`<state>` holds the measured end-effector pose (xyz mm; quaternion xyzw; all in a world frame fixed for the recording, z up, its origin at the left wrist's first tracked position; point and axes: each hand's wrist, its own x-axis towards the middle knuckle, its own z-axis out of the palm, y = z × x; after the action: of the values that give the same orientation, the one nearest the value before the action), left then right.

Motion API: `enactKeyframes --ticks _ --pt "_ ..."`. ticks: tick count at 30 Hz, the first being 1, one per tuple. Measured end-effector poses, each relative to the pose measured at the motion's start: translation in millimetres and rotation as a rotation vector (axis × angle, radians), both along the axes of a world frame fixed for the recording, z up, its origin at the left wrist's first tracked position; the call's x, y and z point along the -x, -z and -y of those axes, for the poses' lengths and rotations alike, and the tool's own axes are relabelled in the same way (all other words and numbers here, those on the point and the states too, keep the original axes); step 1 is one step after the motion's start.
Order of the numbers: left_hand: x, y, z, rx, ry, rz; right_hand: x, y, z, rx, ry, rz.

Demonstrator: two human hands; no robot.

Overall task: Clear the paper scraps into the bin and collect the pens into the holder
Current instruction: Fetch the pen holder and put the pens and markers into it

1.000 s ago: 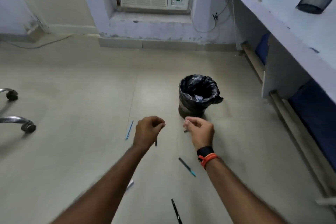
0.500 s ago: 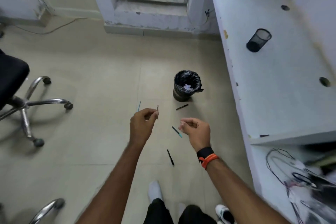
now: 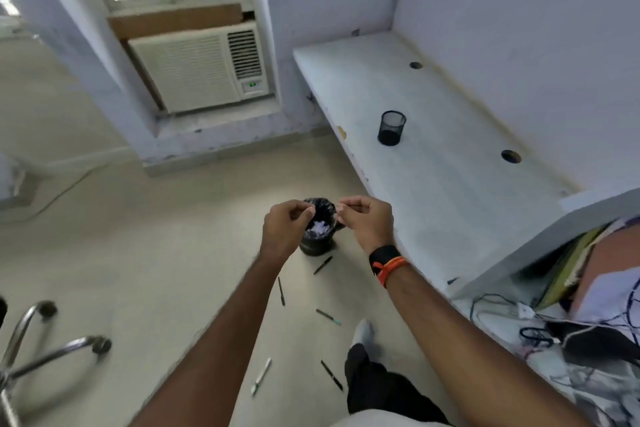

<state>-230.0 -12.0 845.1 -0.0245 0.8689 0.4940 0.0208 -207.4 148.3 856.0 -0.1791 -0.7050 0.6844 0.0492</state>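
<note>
A small bin [image 3: 316, 248] with a black liner stands on the floor beside the desk, with pale paper scraps [image 3: 320, 228] inside. My left hand [image 3: 286, 222] and my right hand [image 3: 367, 218] hover just over its rim, both with fingertips pinched together. Whether a scrap sits between the fingers is too small to tell. Several pens lie on the floor: a black pen [image 3: 322, 265] by the bin, a dark pen [image 3: 281, 291], a teal-tipped pen [image 3: 328, 316], another black pen [image 3: 331, 375] and a white pen [image 3: 261, 376]. The black mesh holder [image 3: 391, 128] stands on the white desk [image 3: 450, 191].
A chair's chrome wheeled base [image 3: 55, 354] is at the lower left. An air conditioner [image 3: 197, 73] sits in the far wall. Cables and papers [image 3: 571, 333] crowd the shelf at the lower right. My legs and socked foot [image 3: 363, 333] stand near the pens.
The view has risen from close to the floor to standing height. Both hands lifted from near the floor pens to just above the bin's opening, staying pinched.
</note>
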Motion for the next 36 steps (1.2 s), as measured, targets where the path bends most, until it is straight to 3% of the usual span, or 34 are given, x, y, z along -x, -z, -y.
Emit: enactKeyframes --ticks 4,13,24,36 --pt "77.3 6.5 -32.1 0.054 0.049 0.046 81.1 16.0 -26.5 0.065 0.131 0.048" --pt "192.9 50.9 -61.7 0.093 -0.016 0.151 242.3 77.1 -89.4 -0.016 0.345 0.215" --pt "317.3 122.3 -120.4 0.145 0.276 0.321 353.5 160.2 -145.3 -0.182 0.476 0.429" --pt "399.9 163.2 -97.5 0.161 0.451 0.436 439.5 190.4 -181.2 -0.28 0.545 0.359"
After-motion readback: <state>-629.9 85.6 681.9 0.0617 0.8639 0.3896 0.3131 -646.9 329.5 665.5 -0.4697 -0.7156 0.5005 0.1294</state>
